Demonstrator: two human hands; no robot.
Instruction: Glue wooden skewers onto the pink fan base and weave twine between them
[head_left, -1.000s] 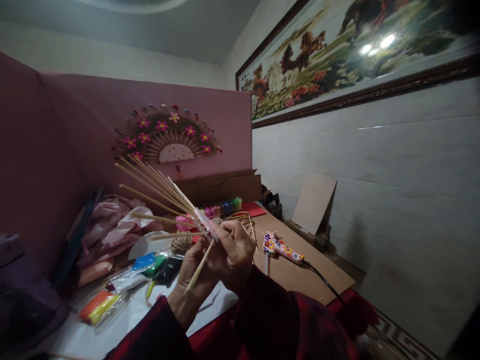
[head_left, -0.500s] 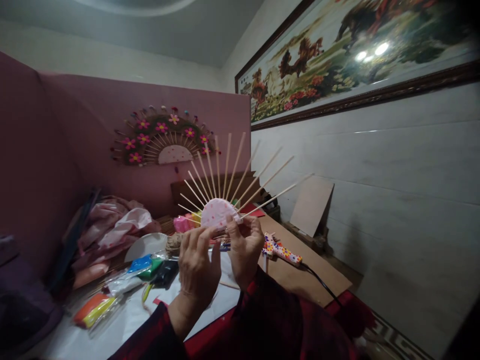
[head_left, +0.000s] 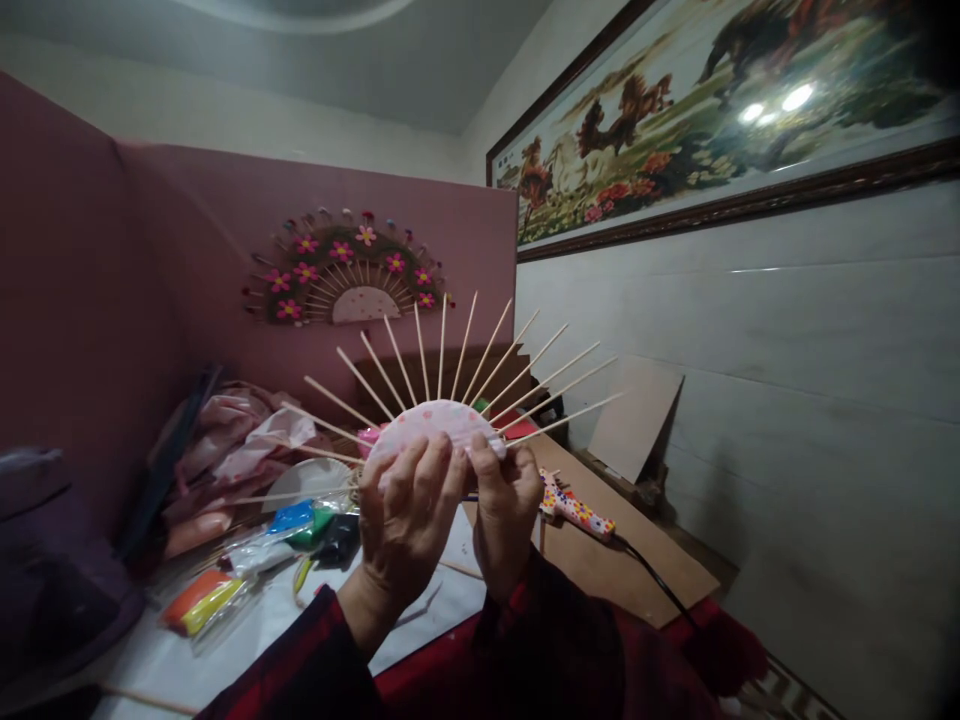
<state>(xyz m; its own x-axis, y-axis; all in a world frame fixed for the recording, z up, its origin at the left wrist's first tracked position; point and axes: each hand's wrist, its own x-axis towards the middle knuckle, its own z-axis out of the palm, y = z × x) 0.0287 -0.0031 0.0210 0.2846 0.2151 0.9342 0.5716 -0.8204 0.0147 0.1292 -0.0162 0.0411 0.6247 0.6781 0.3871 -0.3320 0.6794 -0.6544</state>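
Note:
Held up in front of me is a stick fan [head_left: 427, 418], a half disc covered in pale pink dotted cloth with thin wooden sticks spreading out from its curved edge. My left hand [head_left: 401, 520] is closed on the lower left of the half disc, its fingers lying across the cloth front. At the lower right corner, my right hand [head_left: 506, 510] pinches the edge, thumb on the near side. The fingertips behind the disc are hidden. A finished-looking flowered fan [head_left: 366, 303] with a similar pink half disc hangs on the pink panel behind.
Packets of coloured clay [head_left: 199, 600] lie on the white-covered table at left, near crumpled pink cloth [head_left: 225, 425]. To the right, a flower-patterned glue gun [head_left: 577, 508] with a black cord rests on a brown board [head_left: 645, 575]. A thin board [head_left: 637, 415] leans against the wall.
The fan has turned to face me more squarely, so its sticks spread wider to the left. My left fingers have moved up onto the cloth front. The view has shifted slightly left.

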